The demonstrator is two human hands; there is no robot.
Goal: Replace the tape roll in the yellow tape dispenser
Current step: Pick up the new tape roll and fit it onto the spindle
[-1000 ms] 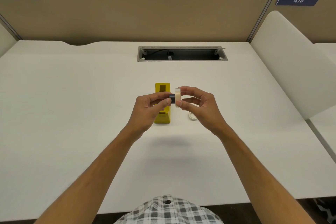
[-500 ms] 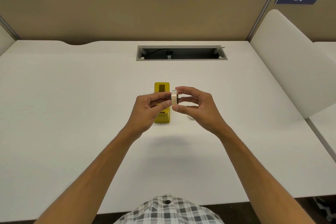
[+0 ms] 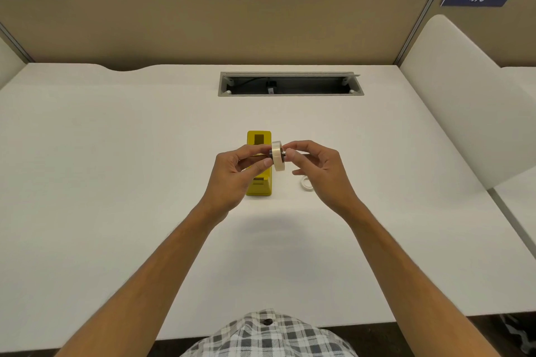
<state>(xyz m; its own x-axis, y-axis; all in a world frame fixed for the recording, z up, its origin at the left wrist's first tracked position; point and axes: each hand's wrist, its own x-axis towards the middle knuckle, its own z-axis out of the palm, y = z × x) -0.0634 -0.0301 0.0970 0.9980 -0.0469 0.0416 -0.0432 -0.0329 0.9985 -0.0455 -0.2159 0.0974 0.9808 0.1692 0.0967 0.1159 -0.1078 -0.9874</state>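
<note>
Compared with a second ago, the dark hub (image 3: 271, 153) isn't beside the tape roll (image 3: 278, 155) any more, it's pushed through the middle, with a bit poking out either side. The roll is held up on edge above the desk (image 3: 116, 168), in front of the yellow dispenser (image 3: 259, 182). Left hand (image 3: 235, 175) has thumb and index finger pinching the hub's left end, other fingers curled under. Right hand (image 3: 320, 172) is touching the right end of the hub with thumb and fingertip, rest of its fingers loosely bent and apart; can't really tell how firm that grip is. Dispenser stands on the desk right behind the left hand, its slot showing dark at the top. A small white ring (image 3: 306, 182), looks like the old core, lies flat on the desk just under the right hand. Further back there's a cable cutout (image 3: 290, 84) in the desk.
</note>
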